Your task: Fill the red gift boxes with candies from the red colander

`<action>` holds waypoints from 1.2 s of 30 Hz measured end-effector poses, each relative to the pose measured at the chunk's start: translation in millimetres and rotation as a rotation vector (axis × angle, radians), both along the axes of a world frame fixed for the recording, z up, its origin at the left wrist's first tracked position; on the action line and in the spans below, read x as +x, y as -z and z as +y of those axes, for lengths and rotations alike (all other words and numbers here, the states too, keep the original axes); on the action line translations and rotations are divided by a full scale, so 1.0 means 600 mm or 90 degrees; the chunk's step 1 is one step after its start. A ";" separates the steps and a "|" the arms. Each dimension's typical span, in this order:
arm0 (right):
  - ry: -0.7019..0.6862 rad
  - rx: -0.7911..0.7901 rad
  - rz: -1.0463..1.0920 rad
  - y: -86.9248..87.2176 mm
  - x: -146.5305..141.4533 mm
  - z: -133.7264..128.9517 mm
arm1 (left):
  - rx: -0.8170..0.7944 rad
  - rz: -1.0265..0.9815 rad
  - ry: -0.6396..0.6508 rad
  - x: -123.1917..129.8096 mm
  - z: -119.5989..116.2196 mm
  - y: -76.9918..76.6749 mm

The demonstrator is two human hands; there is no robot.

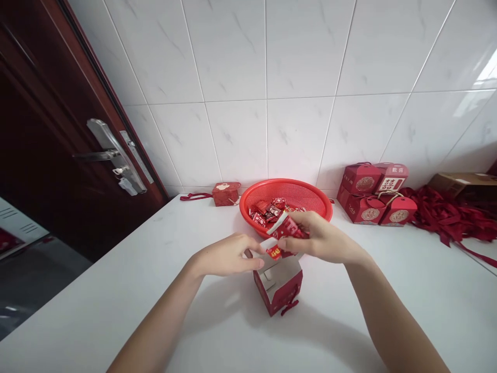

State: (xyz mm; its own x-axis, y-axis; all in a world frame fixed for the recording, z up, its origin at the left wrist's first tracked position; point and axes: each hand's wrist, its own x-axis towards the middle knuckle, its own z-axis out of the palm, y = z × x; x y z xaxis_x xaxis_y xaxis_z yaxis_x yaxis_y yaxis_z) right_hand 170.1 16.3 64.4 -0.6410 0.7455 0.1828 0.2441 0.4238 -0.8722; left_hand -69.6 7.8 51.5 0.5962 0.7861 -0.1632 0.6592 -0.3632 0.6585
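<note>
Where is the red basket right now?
In the head view, the basket stands near the middle, behind the open box, with stacked boxes to its right.

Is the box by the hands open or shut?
Open: the red box shows its pale interior through the top.

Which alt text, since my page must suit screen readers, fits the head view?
A right hand holds red-wrapped packets above an open red box, the left hand by its rim. Behind stand a red basket of wrapped packets and closed red boxes.
</note>
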 end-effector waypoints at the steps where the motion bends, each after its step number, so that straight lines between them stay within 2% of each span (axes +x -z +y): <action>1: -0.011 0.014 -0.049 0.002 -0.006 -0.003 | -0.020 0.003 0.013 0.001 0.003 0.002; 4: -0.011 0.050 -0.130 0.007 -0.016 -0.006 | -0.051 -0.010 0.041 0.004 0.012 0.007; 8: 0.041 0.102 -0.072 0.004 -0.012 -0.002 | -0.041 -0.022 0.009 0.005 0.017 0.015; 11: 0.028 0.083 -0.038 0.004 -0.008 0.003 | -0.029 -0.020 0.019 0.007 0.018 0.017; 15: -0.014 0.016 -0.110 0.018 -0.014 0.010 | -0.038 -0.025 0.044 0.009 0.019 0.016; 18: 0.011 0.051 -0.160 0.025 -0.015 0.014 | -0.047 -0.027 0.024 0.005 0.022 0.020; 22: 0.102 0.124 -0.064 0.017 -0.009 0.012 | -0.061 -0.019 -0.012 0.001 0.024 0.025; 27: 0.029 0.046 0.068 0.011 -0.013 0.005 | -0.058 -0.040 0.010 0.007 0.024 0.022; 29: -0.018 0.034 0.028 0.015 -0.019 0.005 | -0.055 -0.055 0.029 0.009 0.023 0.019; 32: -0.069 -0.002 -0.136 0.021 -0.022 0.006 | -0.050 -0.051 0.031 0.010 0.022 0.016; 34: -0.032 -0.001 -0.230 0.023 -0.020 0.007 | -0.048 -0.034 0.022 0.009 0.022 0.016; 36: 0.054 0.044 -0.264 0.023 -0.015 0.007 | -0.057 -0.021 0.009 0.007 0.022 0.017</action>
